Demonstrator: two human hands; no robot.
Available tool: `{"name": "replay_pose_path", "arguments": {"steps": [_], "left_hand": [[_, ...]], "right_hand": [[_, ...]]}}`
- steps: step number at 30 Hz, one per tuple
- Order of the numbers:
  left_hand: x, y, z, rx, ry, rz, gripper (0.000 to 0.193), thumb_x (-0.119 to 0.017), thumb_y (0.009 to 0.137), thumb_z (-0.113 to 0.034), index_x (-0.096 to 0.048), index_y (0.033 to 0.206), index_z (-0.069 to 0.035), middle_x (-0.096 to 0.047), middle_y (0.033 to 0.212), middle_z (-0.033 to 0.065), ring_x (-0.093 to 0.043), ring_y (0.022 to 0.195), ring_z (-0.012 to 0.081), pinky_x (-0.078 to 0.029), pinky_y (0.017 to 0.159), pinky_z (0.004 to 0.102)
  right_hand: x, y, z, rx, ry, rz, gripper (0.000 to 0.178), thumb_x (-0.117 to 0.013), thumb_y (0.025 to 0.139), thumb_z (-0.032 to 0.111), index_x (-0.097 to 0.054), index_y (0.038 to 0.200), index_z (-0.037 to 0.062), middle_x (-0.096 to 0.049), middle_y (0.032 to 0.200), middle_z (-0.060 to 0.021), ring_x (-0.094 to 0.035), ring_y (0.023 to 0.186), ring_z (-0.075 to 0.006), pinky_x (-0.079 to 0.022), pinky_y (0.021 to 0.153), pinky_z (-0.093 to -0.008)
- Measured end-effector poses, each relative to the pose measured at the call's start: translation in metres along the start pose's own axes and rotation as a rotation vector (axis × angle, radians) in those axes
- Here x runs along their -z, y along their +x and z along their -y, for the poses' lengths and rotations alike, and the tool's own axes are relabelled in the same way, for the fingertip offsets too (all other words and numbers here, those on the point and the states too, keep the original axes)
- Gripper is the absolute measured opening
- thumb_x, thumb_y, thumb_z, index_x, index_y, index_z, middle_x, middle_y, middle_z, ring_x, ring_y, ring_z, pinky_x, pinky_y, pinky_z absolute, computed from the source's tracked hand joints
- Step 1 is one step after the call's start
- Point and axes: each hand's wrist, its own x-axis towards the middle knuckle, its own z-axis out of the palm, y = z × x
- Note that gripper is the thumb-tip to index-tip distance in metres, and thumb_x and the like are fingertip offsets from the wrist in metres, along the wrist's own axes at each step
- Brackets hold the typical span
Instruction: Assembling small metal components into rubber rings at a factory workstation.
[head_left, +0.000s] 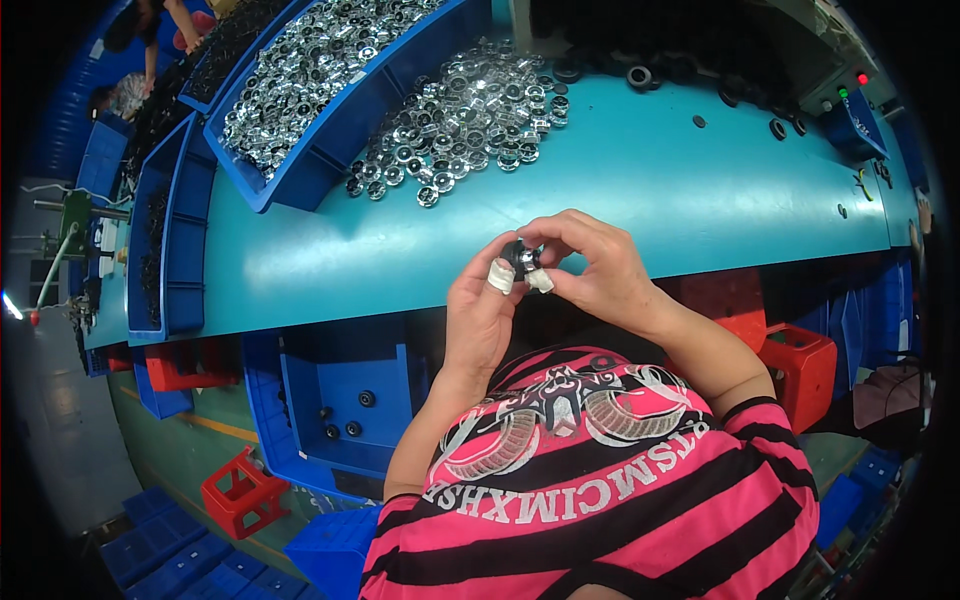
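Over the near edge of the blue-green table, my two hands meet around a small wheel. My left hand (482, 305) is closed on its black tyre (514, 254), at the left side. On the right side my right hand (600, 268) pinches the shiny chrome wheel hub (531, 262) between thumb and fingers. Tyre and hub touch; how far one sits inside the other is hidden by my fingers. White tape wraps both thumbs. Beyond my hands, a loose pile of chrome wheel hubs (470, 125) lies on the table (640, 190).
A long blue bin (335, 145) full of chrome hubs stands left of the pile. Black tyres (640, 77) lie along the far edge. Below the table, a blue crate (345, 375) holds several black wheels. Red stools (243, 495) stand on the floor. Another person works at the far left.
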Motion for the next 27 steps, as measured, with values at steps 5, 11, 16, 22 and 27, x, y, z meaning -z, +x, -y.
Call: {"name": "replay_pose_path", "arguments": {"steps": [5,11,16,22,27], "left_hand": [[-0.001,0.002,-0.001,0.022,-0.019,0.058,0.048,-0.061,0.105,-0.026,-0.053,0.143,0.001,-0.064,0.131,0.0106,-0.063,0.119,0.0205,-0.052,0.101,0.0366],[-0.011,-0.001,-0.004,-0.034,0.292,0.063,0.044,-0.063,0.105,-0.023,-0.053,0.141,0.001,-0.064,0.127,0.0092,-0.063,0.116,0.0176,-0.052,0.100,0.0340],[0.001,0.005,-0.001,-0.086,0.356,-0.002,0.032,-0.061,0.106,-0.019,-0.057,0.133,-0.003,-0.066,0.118,0.0057,-0.064,0.104,0.0120,-0.054,0.083,0.0260],[0.002,0.004,-0.011,-0.040,0.036,-0.005,0.030,-0.062,0.104,-0.020,-0.057,0.128,-0.003,-0.067,0.088,0.0121,-0.061,0.062,0.0123,-0.052,0.048,0.0257],[0.010,0.001,-0.006,-0.060,-0.001,0.024,0.029,-0.063,0.104,-0.021,-0.057,0.126,-0.003,-0.066,0.085,0.0105,-0.057,0.057,0.0108,-0.049,0.044,0.0247]], "right_hand": [[-0.002,-0.002,-0.005,0.083,-0.075,0.004,0.046,-0.078,0.073,-0.004,-0.071,0.118,0.0059,-0.071,0.100,-0.0075,-0.069,0.081,-0.0174,-0.059,0.073,-0.0295],[-0.012,-0.008,-0.006,0.142,-0.222,-0.039,0.054,-0.076,0.072,-0.007,-0.068,0.123,0.0070,-0.068,0.102,-0.0078,-0.069,0.086,-0.0199,-0.058,0.073,-0.0316],[-0.009,-0.005,0.004,0.061,0.010,0.054,0.053,-0.078,0.075,-0.002,-0.067,0.126,0.0061,-0.066,0.108,-0.0089,-0.069,0.090,-0.0195,-0.058,0.080,-0.0312],[0.001,-0.007,-0.004,-0.113,0.107,0.092,0.044,-0.080,0.084,0.013,-0.068,0.125,0.0046,-0.065,0.111,-0.0092,-0.067,0.092,-0.0178,-0.057,0.083,-0.0315],[-0.006,-0.012,-0.006,-0.229,0.199,0.193,0.037,-0.078,0.088,0.015,-0.068,0.122,0.0031,-0.066,0.105,-0.0087,-0.067,0.090,-0.0170,-0.056,0.082,-0.0307]]}}
